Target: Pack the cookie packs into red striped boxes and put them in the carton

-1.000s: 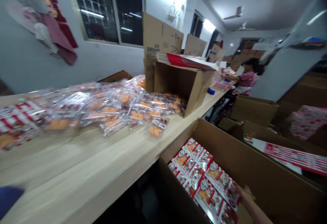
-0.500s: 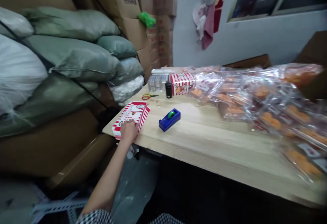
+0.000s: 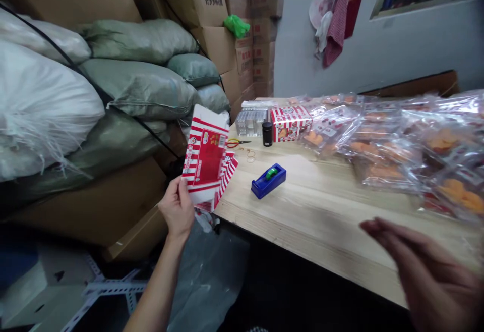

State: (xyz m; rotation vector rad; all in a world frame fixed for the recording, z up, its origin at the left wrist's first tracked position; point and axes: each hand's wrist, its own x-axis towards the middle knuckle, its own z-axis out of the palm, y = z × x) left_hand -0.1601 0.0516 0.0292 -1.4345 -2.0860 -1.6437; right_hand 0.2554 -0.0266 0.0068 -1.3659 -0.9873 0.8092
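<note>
My left hand (image 3: 177,210) grips a flat, folded red-and-white striped carton (image 3: 206,158) by its lower edge, raised above the left end of the table. Behind it, more striped cartons (image 3: 228,176) lie on the tabletop, partly covered by the held one. At the right, my right hand (image 3: 427,271) hovers over the table's front edge, somewhat blurred, fingers stretched out and holding nothing. Between the hands sits a blue tape dispenser (image 3: 268,180) with a green core, which neither hand touches.
Along the back of the wooden table (image 3: 302,216) are scissors (image 3: 236,143), a black cylindrical container (image 3: 267,134), clear plastic boxes (image 3: 251,121) and an assembled striped box (image 3: 291,123). Clear packets with orange contents (image 3: 381,153) cover the right. Stuffed sacks (image 3: 139,87) are piled at left.
My left hand has lifted one flat carton from the stack and tilted it up. My right hand has come into view at the right. The camera view has turned slightly left.
</note>
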